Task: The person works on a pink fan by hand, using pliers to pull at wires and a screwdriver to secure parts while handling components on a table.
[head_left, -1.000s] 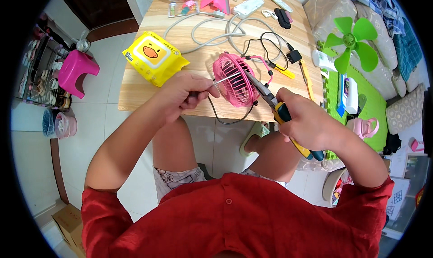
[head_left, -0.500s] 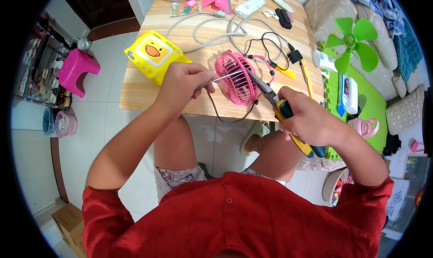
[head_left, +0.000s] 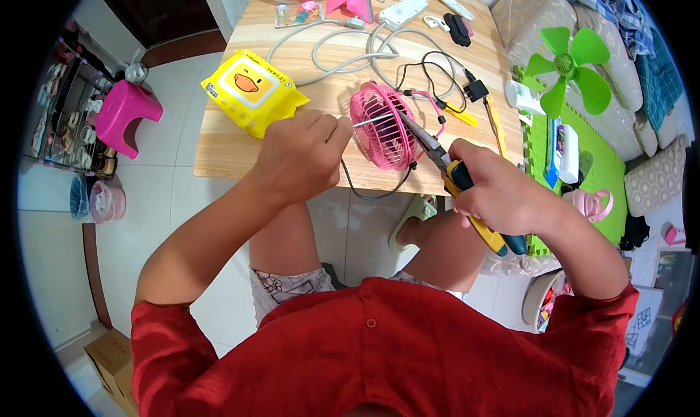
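A small pink fan guard (head_left: 375, 149) stands near the front edge of the table. My left hand (head_left: 306, 154) is closed around the near end of a thin metal rod (head_left: 370, 121), its far end passing into the guard; what kind of tool the rod is, I cannot make out. In my right hand (head_left: 496, 187) are long-nose pliers (head_left: 432, 149) with yellow and dark green handles. The jaws reach to the guard near the rod's far end; whether they grip the rod or a wire is too small to tell. A black cable (head_left: 364, 197) hangs beneath the guard.
Left of the fan lies a yellow wipes pack (head_left: 251, 89). Behind it are a coiled grey cord (head_left: 328, 65), a white power strip (head_left: 402, 11) and a black adapter (head_left: 475, 90). A yellow stick (head_left: 496, 125) lies right. A green fan blade (head_left: 565, 65) is beyond the table's right edge.
My left hand has turned over, its back now facing up and hiding the rod's near end. My right hand and the pliers have barely moved.
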{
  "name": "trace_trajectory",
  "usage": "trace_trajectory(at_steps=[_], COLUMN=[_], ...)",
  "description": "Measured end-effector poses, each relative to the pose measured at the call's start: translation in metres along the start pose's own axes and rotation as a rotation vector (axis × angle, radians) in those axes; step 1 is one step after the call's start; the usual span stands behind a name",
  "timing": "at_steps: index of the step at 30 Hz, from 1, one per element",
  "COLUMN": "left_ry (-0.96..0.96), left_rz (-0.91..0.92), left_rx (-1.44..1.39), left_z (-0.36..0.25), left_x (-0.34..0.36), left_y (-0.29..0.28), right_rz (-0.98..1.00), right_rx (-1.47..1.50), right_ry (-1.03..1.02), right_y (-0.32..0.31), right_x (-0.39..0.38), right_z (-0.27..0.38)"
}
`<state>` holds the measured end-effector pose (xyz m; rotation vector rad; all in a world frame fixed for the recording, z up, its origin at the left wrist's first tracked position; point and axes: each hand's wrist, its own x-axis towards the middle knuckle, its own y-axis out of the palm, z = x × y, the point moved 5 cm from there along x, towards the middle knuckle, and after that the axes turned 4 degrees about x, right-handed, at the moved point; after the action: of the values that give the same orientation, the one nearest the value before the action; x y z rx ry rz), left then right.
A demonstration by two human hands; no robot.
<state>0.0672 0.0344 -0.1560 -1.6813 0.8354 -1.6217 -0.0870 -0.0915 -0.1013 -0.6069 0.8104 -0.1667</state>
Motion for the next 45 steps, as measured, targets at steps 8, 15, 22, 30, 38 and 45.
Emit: trace_trajectory(at_steps=[8, 15, 22, 30, 38, 45], left_ry=[-0.904, -0.879, -0.32, -0.014, -0.472, -0.395], left_rz=[0.508, 0.571, 0.118, 0.029, 0.137, -0.071], left_rx=[-1.222, -1.178, -0.36, 0.072, -0.431, -0.461], left_z=[0.015, 0.018, 0.005, -0.012, 0.009, 0.023], left_x=[-0.006, -0.005, 0.001, 0.004, -0.005, 0.008], left_y=[0.029, 0.03, 0.011, -0.007, 0.006, 0.002], right_rz=[-0.004, -0.008, -0.027, -0.018, 0.08, 0.039], right_rx=[-0.121, -0.203, -0.196, -0.172, -0.05, 0.196], right_ry=[0.008, 0.036, 0.006, 0.013, 0.131, 0.118], right_y=[0.001, 0.003, 0.003, 0.003, 0.002, 0.002], right_x=[0.0, -0.005, -0.002, -0.001, -0.004, 0.001], right_z=[-0.001, 0.01, 0.003, 0.002, 0.009, -0.001])
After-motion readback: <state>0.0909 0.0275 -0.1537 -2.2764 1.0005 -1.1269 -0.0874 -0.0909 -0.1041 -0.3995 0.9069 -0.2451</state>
